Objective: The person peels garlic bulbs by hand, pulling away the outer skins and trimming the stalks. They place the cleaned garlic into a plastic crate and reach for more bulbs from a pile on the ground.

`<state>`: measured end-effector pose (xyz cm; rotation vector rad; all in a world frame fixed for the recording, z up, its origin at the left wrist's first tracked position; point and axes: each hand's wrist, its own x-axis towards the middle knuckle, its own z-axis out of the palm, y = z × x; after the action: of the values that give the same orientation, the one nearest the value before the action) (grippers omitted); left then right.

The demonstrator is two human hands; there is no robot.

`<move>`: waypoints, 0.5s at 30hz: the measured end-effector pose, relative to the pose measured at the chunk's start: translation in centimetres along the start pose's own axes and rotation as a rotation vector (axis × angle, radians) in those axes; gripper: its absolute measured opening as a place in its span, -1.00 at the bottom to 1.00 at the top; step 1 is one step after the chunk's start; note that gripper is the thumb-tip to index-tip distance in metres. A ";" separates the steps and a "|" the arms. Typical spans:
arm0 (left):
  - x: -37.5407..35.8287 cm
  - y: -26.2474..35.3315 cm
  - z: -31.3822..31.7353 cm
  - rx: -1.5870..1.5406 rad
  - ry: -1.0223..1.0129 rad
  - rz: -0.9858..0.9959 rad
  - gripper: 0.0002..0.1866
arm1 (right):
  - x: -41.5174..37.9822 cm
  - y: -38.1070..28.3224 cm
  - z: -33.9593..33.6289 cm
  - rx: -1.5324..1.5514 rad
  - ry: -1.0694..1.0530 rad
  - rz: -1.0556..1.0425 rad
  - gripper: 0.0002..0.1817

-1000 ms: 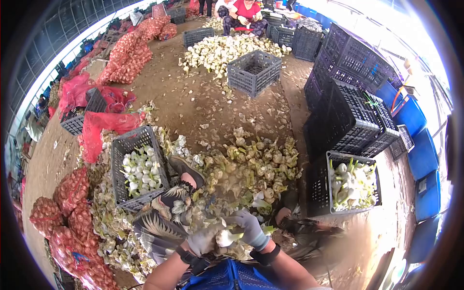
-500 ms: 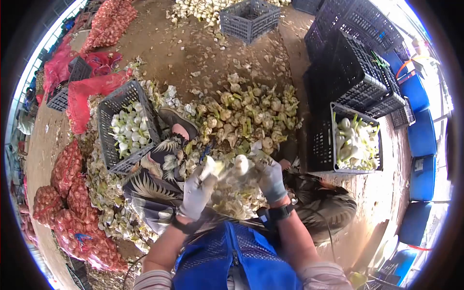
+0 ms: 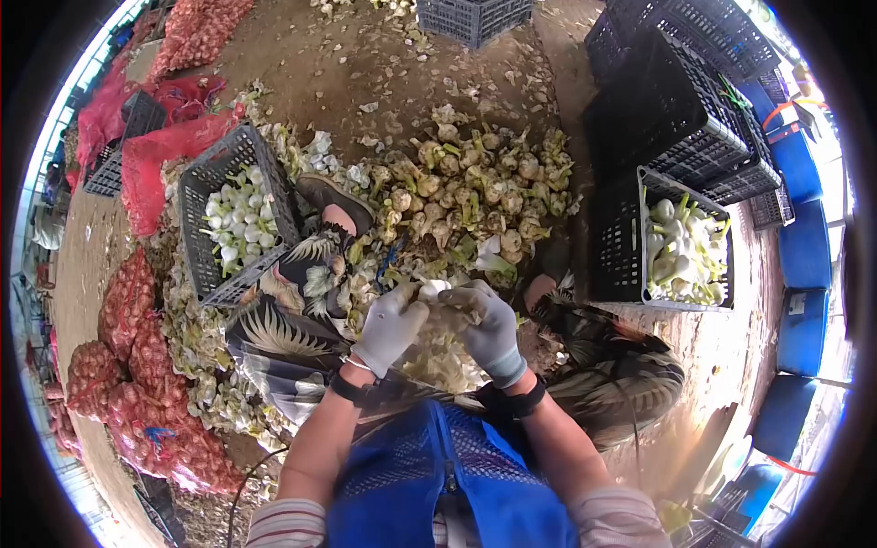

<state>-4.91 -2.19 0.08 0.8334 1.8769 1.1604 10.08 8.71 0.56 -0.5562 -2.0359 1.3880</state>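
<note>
A white garlic bulb [image 3: 432,289] sits between my two gloved hands, above a heap of loose skins. My left hand [image 3: 390,324] is closed, its fingertips against the bulb's left side. From the other side, my right hand [image 3: 491,331] bends its fingers onto the bulb; the glove's fingertips look soiled. The exact grip is partly hidden. Just beyond the hands lies a pile of untrimmed garlic [image 3: 480,178] with roots and stems. A pale leafy piece [image 3: 491,257] rests at the pile's near edge.
Cleaned bulbs fill part of a grey crate [image 3: 203,265] at left and a black crate [image 3: 617,247] at right. Red mesh sacks [image 3: 146,384] lie at lower left. Stacked black crates [image 3: 667,110] stand at upper right. Another crate [image 3: 475,23] is at the top.
My hands have come closer together around the bulb. The white and green piece at my left fingers is gone from there, and a pale leafy piece now shows at the pile's near edge.
</note>
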 end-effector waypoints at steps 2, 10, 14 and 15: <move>-0.2 -0.4 0.1 -0.271 0.049 -0.115 -0.73 | -0.2 0.3 -0.1 0.323 0.073 0.256 -0.77; -1.1 3.0 -1.1 -0.053 0.121 0.407 -0.80 | 0.1 1.4 -0.3 0.667 0.158 0.587 -0.73; -0.5 1.6 -2.3 0.138 -0.053 0.486 -0.81 | 0.2 1.4 -0.6 0.715 0.133 0.758 -0.85; -0.6 1.5 -2.3 0.136 -0.058 0.487 -0.81 | 0.1 1.7 -0.7 0.713 0.138 0.759 -0.85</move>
<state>-6.38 -3.07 2.30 1.4419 1.7695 1.2827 10.53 9.85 -0.79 -1.0974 -1.0947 2.2718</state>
